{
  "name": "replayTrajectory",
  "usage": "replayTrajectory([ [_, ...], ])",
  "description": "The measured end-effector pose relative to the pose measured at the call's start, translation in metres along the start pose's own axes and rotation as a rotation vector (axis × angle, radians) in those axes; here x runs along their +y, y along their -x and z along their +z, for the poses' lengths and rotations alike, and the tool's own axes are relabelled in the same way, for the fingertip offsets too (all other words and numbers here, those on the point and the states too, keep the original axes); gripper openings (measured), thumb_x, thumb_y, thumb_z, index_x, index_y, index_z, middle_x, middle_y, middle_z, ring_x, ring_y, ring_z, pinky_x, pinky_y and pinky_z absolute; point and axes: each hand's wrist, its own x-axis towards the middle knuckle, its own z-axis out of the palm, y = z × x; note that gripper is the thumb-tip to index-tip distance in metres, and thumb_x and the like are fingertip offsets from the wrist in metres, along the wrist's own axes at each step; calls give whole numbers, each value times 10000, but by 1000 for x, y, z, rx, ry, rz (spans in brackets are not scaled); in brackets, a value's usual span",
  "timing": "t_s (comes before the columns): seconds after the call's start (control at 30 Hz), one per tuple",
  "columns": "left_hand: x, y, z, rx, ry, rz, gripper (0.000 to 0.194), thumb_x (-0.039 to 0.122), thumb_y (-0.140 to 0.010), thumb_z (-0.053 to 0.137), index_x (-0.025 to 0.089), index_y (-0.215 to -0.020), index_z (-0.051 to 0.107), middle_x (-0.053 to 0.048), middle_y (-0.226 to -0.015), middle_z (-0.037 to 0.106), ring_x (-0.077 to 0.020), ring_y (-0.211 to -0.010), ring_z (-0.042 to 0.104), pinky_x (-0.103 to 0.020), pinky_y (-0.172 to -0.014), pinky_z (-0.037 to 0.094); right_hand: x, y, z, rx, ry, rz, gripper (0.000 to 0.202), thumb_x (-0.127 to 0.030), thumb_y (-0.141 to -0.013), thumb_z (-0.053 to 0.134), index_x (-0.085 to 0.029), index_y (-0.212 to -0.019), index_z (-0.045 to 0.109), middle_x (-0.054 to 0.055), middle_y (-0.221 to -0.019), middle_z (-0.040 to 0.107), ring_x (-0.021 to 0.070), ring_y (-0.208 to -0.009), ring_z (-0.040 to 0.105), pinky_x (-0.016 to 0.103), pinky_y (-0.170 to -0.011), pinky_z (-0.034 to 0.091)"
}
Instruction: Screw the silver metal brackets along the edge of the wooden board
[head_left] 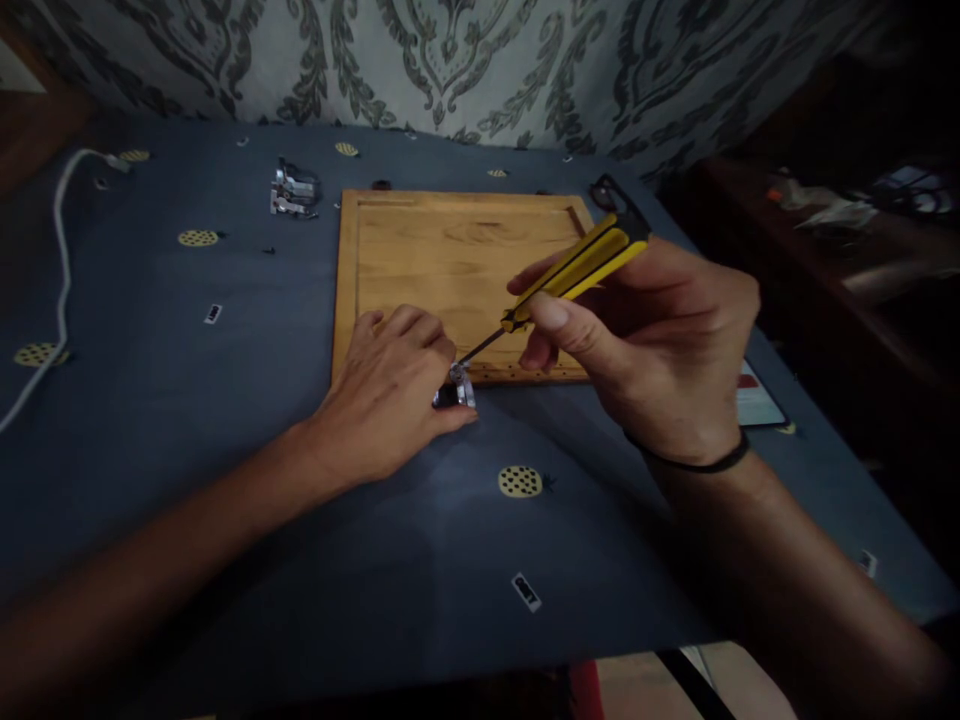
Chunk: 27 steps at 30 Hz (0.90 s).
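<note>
My right hand [667, 340] grips a screwdriver with a yellow and black handle [574, 265]. Its thin shaft slants down to the left, and the tip meets a small metal hinge [463, 385] at the near edge of a wooden panel [420, 260]. Bent over that edge, my left hand [397, 385] steadies the hinge, thumb below it and fingers resting on the panel. Part of the hinge is hidden by the left fingers. A row of small dark holes runs along the panel's near edge, right of the hinge.
More metal hinges [292, 190] lie at the back left, with a tiny dark screw [268, 250] nearby. A white cable [61, 250] runs down the left side. A flat device with a lit screen [761, 400] lies partly behind my right wrist. Patterned fabric [450, 60] hangs behind the blue tablecloth [247, 420].
</note>
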Motion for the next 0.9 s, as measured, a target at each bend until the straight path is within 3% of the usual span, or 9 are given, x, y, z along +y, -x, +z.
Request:
replayTrajectory([
  [0.17, 1, -1, -1, -18, 8, -11, 291, 429, -865, 722, 153, -949, 684, -78, -1040, 661, -310, -1104, 555, -473, -923, 407, 1, -1, 2, 23, -21, 3, 193, -296, -737, 849, -220, -759, 673, -30, -789, 752, 98, -452, 634, 224, -384, 534],
  [0.37, 2, 0, -1, -11, 12, -10, 288, 429, -873, 713, 156, -959, 681, -79, -1064, 661, -312, -1121, 552, -471, -936, 402, 1, 1, 0, -59, -30, 16, 218, -320, -818, 781, -248, -1018, 738, -14, -861, 753, 116, -526, 679, 269, -491, 605],
  [0.5, 1, 0, -1, -13, 15, -19, 256, 421, -886, 691, 173, -945, 672, -75, -1048, 663, -305, -1115, 550, -466, -939, 398, 1, 2, 0, -37, 14, 10, 109, -295, -780, 813, -250, -859, 753, -27, -843, 749, 104, -493, 651, 249, -427, 579],
  [0.63, 1, -1, -1, -14, 32, -26, 240, 406, -871, 697, 172, -924, 683, -81, -1040, 661, -308, -1106, 551, -467, -932, 402, 1, 2, 3, -25, 0, -26, 143, -303, -749, 841, -241, -791, 719, -19, -798, 745, 104, -477, 639, 231, -395, 560],
  [0.9, 0, 0, 0, -9, 46, -23, 241, 399, -874, 701, 167, -937, 701, -82, -1063, 662, -305, -1116, 543, -476, -947, 396, 2, 1, 4, 162, -13, -108, 120, -311, -795, 811, -250, -804, 708, -22, -767, 722, 93, -467, 608, 229, -380, 507],
])
